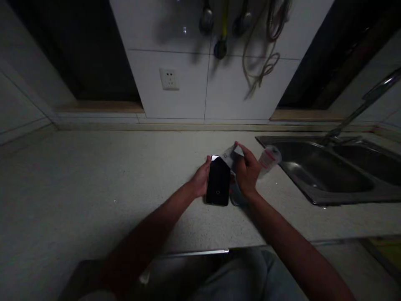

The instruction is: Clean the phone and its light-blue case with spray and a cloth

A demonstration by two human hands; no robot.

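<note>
A black phone (pixel 218 182) with a dark screen lies on the pale countertop (pixel 125 179). My left hand (pixel 201 179) rests against its left edge, fingers curled on the phone's side. My right hand (pixel 247 169) is to the right of the phone, with its fingers pinched on a small white paper or wipe (pixel 233 152) held over the phone's upper right corner. A clear plastic wrapper with red print (pixel 268 159) lies just right of my right hand, beside the sink.
A steel double sink (pixel 328 171) with a tap (pixel 363 104) fills the right. A wall socket (pixel 169 79), hanging utensils (pixel 221 29) and a cord (pixel 266 58) are on the white tiled wall behind. The counter's front edge runs near my body.
</note>
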